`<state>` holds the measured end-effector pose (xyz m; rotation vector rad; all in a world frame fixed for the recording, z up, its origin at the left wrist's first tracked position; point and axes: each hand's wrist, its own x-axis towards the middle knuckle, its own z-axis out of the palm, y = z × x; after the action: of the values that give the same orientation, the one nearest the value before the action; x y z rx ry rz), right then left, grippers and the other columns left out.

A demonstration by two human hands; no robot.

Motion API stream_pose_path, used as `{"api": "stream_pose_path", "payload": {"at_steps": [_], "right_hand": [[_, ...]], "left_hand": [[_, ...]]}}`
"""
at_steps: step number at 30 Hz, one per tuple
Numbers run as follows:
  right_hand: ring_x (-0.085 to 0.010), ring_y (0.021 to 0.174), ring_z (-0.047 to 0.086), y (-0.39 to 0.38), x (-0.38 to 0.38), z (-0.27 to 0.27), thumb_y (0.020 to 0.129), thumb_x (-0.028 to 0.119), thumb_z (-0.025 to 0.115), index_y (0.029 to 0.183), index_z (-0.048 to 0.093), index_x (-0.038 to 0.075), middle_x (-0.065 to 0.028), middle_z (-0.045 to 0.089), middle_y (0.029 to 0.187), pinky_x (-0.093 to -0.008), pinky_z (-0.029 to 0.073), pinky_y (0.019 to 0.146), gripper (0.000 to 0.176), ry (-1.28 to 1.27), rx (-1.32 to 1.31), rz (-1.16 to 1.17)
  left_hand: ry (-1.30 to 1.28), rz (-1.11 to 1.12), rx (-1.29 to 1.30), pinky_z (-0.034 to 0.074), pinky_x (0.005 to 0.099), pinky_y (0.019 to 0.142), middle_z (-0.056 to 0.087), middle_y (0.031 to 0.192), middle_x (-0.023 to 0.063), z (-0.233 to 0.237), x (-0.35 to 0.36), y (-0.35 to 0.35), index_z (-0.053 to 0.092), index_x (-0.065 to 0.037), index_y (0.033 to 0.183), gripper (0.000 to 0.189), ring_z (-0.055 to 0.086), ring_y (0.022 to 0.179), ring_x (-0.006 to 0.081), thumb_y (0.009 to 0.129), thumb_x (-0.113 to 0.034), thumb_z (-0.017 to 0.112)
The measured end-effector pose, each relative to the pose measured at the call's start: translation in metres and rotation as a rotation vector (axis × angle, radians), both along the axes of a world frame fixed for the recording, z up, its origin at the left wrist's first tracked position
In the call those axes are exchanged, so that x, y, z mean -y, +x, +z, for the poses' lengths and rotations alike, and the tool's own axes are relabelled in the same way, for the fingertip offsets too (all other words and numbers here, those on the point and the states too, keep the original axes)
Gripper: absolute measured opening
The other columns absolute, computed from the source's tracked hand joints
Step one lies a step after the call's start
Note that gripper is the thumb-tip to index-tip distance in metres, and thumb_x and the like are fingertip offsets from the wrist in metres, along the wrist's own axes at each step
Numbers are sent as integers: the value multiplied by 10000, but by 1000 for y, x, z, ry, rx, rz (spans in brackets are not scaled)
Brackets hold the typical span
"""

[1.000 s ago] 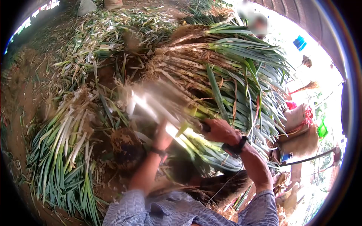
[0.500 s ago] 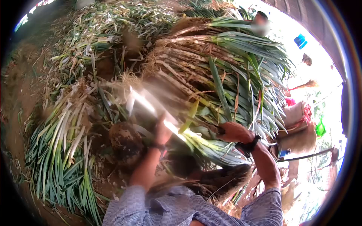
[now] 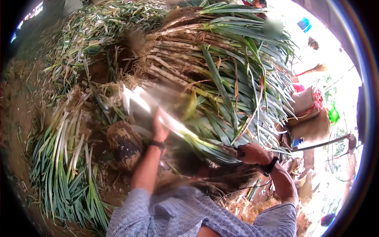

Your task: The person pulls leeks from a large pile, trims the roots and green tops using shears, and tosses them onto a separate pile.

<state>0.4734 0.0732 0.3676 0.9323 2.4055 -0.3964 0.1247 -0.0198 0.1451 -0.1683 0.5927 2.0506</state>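
Observation:
My left hand (image 3: pixel 159 127) is wrapped round the white shank of a long green onion (image 3: pixel 172 125), which lies slantwise with its white end up left and its leaves down right. My right hand (image 3: pixel 254 154) is closed by the leaf end, below the big heap. From its fist pokes a narrow dark piece (image 3: pixel 239 152) that looks like part of a knife; most of it is hidden. A second bright white shank (image 3: pixel 127 98) shows beside the root end. The middle of the view is partly smeared.
Unpeeled green onions (image 3: pixel 185 59) with dirty roots are heaped ahead. A bundle of paler onions (image 3: pixel 65 154) lies at left. Leaf scraps (image 3: pixel 106 23) cover the ground behind. My patterned trouser knee (image 3: pixel 125 144) is near my left hand. Sacks (image 3: pixel 310 118) stand at right; another person (image 3: pixel 259 4) is far back.
My right hand has moved down and right, further along the leaves. My left hand has shifted slightly left, still round the onion. The whole view has shifted somewhat left.

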Motion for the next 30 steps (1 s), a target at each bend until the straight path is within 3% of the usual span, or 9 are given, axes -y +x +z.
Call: {"api": "stream_pose_path", "payload": {"at_steps": [2, 5, 8, 14, 17, 24, 25, 28, 30], "right_hand": [[-409, 797, 654, -1, 8, -5, 831, 293, 623, 925, 660, 79, -194, 682, 817, -504, 498, 715, 237, 64, -38, 31], [-413, 772, 644, 2, 10, -19, 795, 254, 634, 931, 647, 65, -198, 673, 805, -511, 484, 683, 233, 80, -75, 89], [-414, 775, 643, -5, 15, -15, 771, 235, 639, 932, 651, 61, -201, 671, 809, -504, 485, 679, 237, -8, -64, 131], [-411, 785, 653, 1, 9, -33, 766, 221, 638, 943, 666, 74, -203, 674, 813, -503, 501, 691, 231, -24, 84, 115], [-412, 772, 656, 1, 6, -39, 801, 240, 633, 955, 673, 83, -205, 679, 810, -502, 510, 697, 224, 46, -56, -35], [-412, 722, 654, -23, 10, -52, 851, 265, 621, 1051, 664, 94, -200, 681, 795, -494, 511, 676, 267, 12, -193, -5], [-410, 713, 650, -28, 8, -56, 864, 263, 613, 1119, 652, 87, -203, 677, 785, -491, 511, 676, 312, 6, -223, 32], [-416, 690, 631, -33, -12, -98, 815, 267, 652, 934, 660, 30, -214, 647, 743, -498, 494, 645, 266, 50, -228, 83], [-414, 726, 635, -69, 5, -58, 824, 276, 649, 955, 660, 25, -219, 648, 762, -494, 499, 670, 284, 81, -566, 94]], "left_hand": [[-23, 16, -14, 471, 403, 960, 568, 1188, 68, -6, 0, -4, 474, -89, 1351, 572, 556, 1099, 238, 926, -435, 640], [-18, 45, -91, 439, 412, 1010, 551, 1254, 86, -5, -1, 0, 441, -88, 1401, 639, 535, 1165, 251, 919, -460, 636], [-52, 70, -123, 444, 384, 937, 548, 1123, 34, 0, 1, 4, 496, -122, 1309, 638, 536, 1051, 209, 865, -539, 685], [-86, 88, -116, 440, 392, 954, 534, 1213, 29, -24, 0, -2, 490, -119, 1325, 685, 515, 1114, 213, 843, -558, 699], [-108, 126, -225, 442, 388, 960, 547, 1217, 32, -45, -6, -5, 500, -112, 1324, 675, 528, 1110, 217, 840, -533, 709], [-110, 63, -233, 459, 376, 943, 585, 1149, 29, -38, -1, -4, 534, -99, 1264, 564, 558, 1059, 205, 852, -435, 723], [-101, 54, -226, 464, 376, 935, 585, 1135, 32, -36, 1, -4, 536, -101, 1252, 550, 559, 1053, 204, 854, -432, 721], [-73, 23, -203, 478, 374, 911, 588, 1097, 41, -27, 6, -3, 539, -106, 1221, 513, 566, 1034, 202, 862, -428, 712], [-59, 10, -185, 488, 371, 898, 590, 1078, 44, -25, 9, -4, 539, -105, 1208, 496, 572, 1023, 203, 871, -430, 702]]}}
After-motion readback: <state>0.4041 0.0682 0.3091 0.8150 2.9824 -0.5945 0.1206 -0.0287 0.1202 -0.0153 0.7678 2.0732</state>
